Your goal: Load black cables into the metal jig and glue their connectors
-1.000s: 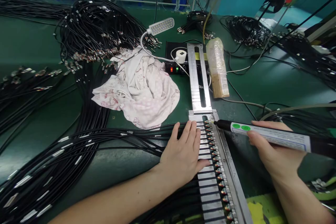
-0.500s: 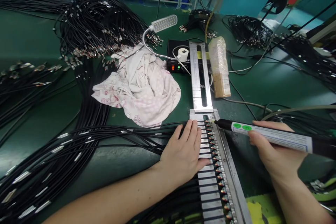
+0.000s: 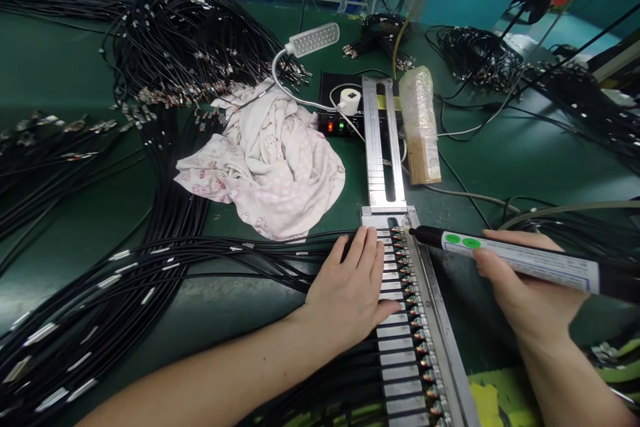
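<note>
My left hand [image 3: 349,287] lies flat with its fingers stretched out, over black cables [image 3: 280,257] where they enter a slotted metal fixture [image 3: 397,340]. The cables sit side by side in the slots, their stripped ends and small metal connectors [image 3: 414,300] lined up along the right side. A thick pen-shaped tool [image 3: 520,260] with a white label, green round stickers and a black tip is in my right hand [image 3: 533,293], fingers closed around it. Its tip is at the topmost connectors; whether it touches them I cannot tell.
Behind the fixture stand a black control box [image 3: 350,127], a small LED lamp [image 3: 314,40] on a bent neck, and a plastic-wrapped block [image 3: 420,127]. A crumpled cloth [image 3: 275,167] lies left of them. Large cable bundles [image 3: 185,47] cover the left and back of the green table [image 3: 240,320].
Hardly anything differs. The camera view has shifted very slightly, while both hands, the pen-shaped tool and the cables keep their places.
</note>
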{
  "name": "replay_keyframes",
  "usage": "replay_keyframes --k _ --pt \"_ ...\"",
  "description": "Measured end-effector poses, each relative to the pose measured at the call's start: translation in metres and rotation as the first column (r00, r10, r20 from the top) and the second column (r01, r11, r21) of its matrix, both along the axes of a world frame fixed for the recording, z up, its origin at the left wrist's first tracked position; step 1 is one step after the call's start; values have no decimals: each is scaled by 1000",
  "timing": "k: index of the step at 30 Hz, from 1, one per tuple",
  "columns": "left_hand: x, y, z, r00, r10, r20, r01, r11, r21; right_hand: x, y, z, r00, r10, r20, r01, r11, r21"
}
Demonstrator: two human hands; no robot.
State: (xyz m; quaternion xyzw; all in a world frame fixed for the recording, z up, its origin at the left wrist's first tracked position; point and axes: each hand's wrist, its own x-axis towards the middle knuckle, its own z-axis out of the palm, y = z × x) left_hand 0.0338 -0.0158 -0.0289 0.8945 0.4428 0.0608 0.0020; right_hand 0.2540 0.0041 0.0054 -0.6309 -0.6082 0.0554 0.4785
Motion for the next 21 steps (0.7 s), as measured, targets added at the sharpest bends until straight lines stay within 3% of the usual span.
replay_keyframes --k 21 --pt "-1 0 3 1000 11 -19 -12 1000 -25 2 -2 3 999 27 20 -27 999 38"
